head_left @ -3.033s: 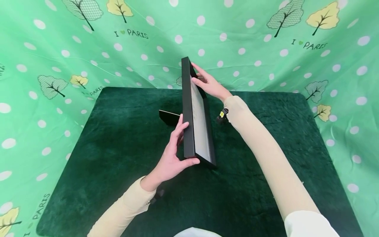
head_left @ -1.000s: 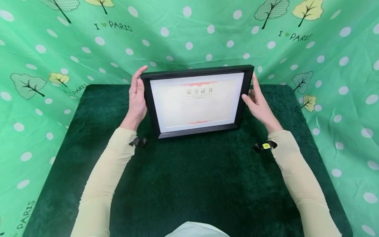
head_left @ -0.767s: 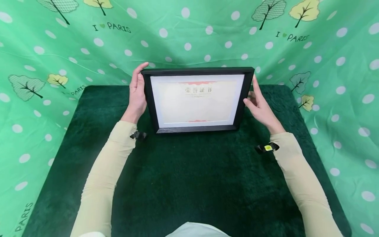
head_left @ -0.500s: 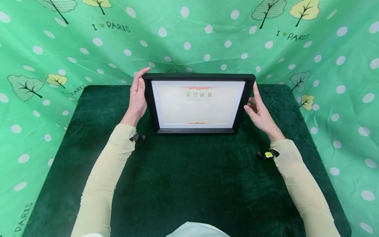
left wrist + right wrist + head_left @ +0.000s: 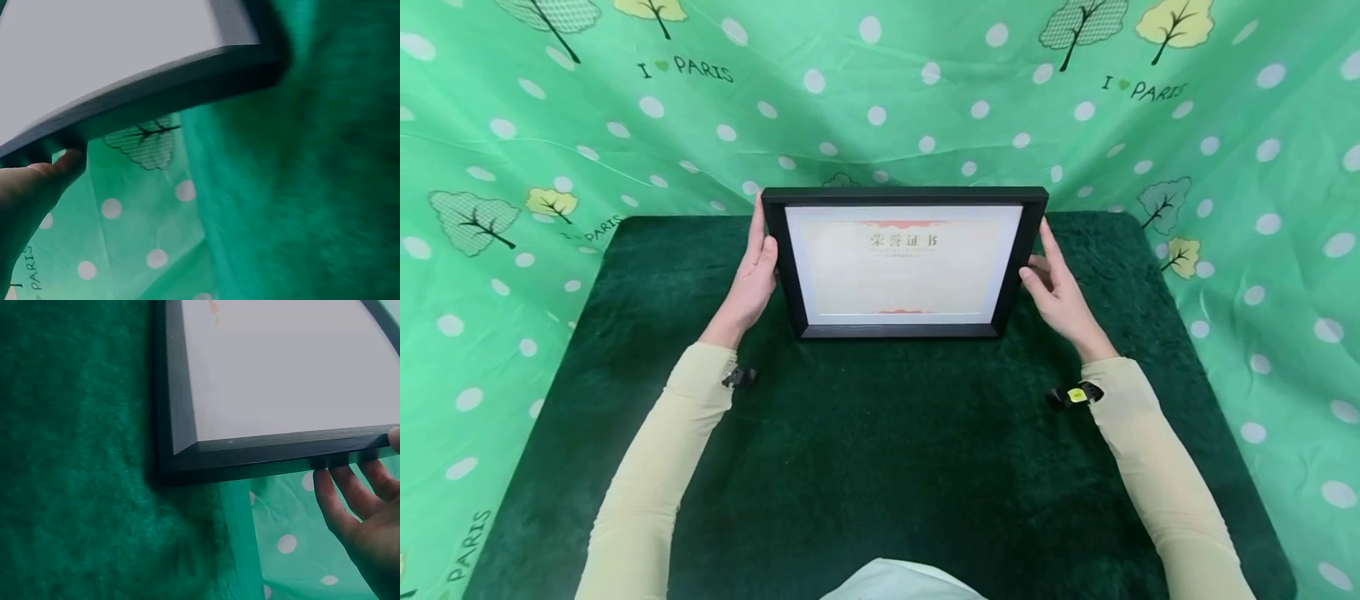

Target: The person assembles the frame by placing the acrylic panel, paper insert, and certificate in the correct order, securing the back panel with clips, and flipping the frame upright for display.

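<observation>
A black picture frame [image 5: 906, 331] stands on the dark green cloth, leaning slightly back. Behind its glass is a pale certificate [image 5: 902, 279] with red trim and Chinese lettering. My left hand [image 5: 751, 283] lies along the frame's left side, fingers straight upward and thumb near the front edge. In the left wrist view a fingertip of the left hand [image 5: 37, 187] meets the frame's side. My right hand [image 5: 1060, 300] holds the right side, its thumb on the front edge. The right wrist view shows its fingertips [image 5: 322, 481] against the side. The frame's back is hidden.
Dark green plush cloth [image 5: 880, 467] covers the table under and in front of the frame. A green polka-dot curtain [image 5: 865, 83] printed with trees hangs behind and at both sides. Each wrist carries a small black camera [image 5: 1075, 394].
The frame was turned from edge-on to face me, then settled level and leaned back. My left hand's finger has come off the top corner and slid lower along the side.
</observation>
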Action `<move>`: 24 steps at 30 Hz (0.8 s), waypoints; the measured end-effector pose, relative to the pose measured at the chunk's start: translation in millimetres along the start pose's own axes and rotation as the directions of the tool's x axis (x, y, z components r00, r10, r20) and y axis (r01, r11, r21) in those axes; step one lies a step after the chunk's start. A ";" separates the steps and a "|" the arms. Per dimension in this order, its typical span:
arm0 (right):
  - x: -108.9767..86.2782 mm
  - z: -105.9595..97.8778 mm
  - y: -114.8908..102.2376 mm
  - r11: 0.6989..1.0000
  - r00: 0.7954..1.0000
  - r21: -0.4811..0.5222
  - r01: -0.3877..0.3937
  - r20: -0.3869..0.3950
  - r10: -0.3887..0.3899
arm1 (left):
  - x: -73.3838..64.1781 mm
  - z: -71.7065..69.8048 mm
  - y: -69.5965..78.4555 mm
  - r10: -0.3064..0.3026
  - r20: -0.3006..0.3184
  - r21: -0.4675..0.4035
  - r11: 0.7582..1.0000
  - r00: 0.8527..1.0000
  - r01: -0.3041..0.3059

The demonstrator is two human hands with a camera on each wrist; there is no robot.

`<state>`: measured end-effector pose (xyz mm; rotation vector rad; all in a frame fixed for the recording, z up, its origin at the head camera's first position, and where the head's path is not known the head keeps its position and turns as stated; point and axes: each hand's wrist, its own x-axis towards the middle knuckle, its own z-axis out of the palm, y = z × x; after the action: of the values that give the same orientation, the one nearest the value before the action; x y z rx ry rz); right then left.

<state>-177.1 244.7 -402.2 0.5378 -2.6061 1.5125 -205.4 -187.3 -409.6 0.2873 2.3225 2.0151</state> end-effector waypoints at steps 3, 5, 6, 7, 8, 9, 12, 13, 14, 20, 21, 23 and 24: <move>0.6 0.5 2.3 1.000 1.000 0.006 0.010 0.001 -0.010 | -6.7 -1.5 -4.4 -0.044 0.000 0.038 0.998 0.999 0.044; 1.9 0.1 3.5 1.000 1.000 0.012 0.025 0.000 -0.025 | -8.8 -1.4 -5.3 -0.033 -0.011 0.053 0.998 0.999 0.034; 2.7 -0.1 3.6 0.999 1.000 0.015 0.031 0.003 -0.031 | -9.6 -1.5 -5.5 -0.028 -0.017 0.061 0.998 0.999 0.029; 3.6 -0.3 3.8 0.999 0.999 0.018 0.035 0.007 -0.035 | -10.4 -1.5 -5.6 -0.025 -0.020 0.068 0.997 0.999 0.026; 4.3 -0.5 3.8 0.999 0.999 0.022 0.037 0.013 -0.037 | -11.1 -1.4 -5.6 -0.024 -0.024 0.074 0.997 0.999 0.026; 4.9 -0.7 3.7 0.999 0.999 0.024 0.035 0.018 -0.036 | -12.2 -1.3 -5.5 -0.024 -0.027 0.084 0.996 0.999 0.027; 4.4 -2.5 2.8 0.999 0.999 0.027 0.016 0.029 -0.017 | -12.6 0.2 -5.1 -0.025 -0.032 0.106 0.994 0.999 0.029; 3.8 -2.9 2.2 1.000 0.999 0.022 0.009 0.030 -0.010 | -12.3 0.4 -4.9 -0.026 -0.032 0.111 0.993 0.999 0.029; 2.9 -3.3 1.5 1.000 1.000 0.021 0.000 0.030 -0.001 | -11.8 0.6 -4.6 -0.027 -0.031 0.118 0.993 0.999 0.030; -1.8 -1.5 -3.5 0.998 0.998 0.031 -0.048 0.041 0.046 | -5.4 -4.0 -5.6 -0.021 -0.039 0.163 0.986 0.999 0.027; -2.0 -0.7 -3.9 0.998 0.998 0.033 -0.053 0.046 0.051 | -4.6 -4.8 -6.0 -0.018 -0.044 0.174 0.984 0.999 0.025; -2.0 0.5 -4.1 0.997 0.997 0.041 -0.059 0.054 0.057 | -4.1 -5.6 -6.9 -0.012 -0.054 0.192 0.981 0.998 0.022; -1.7 0.7 -3.8 0.997 0.997 0.039 -0.062 0.057 0.059 | -4.3 -5.5 -7.4 -0.009 -0.056 0.197 0.980 0.998 0.019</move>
<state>-174.2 242.8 -399.8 0.5163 -2.6616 1.5948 -202.9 -194.4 -416.4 0.2259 2.5552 1.8095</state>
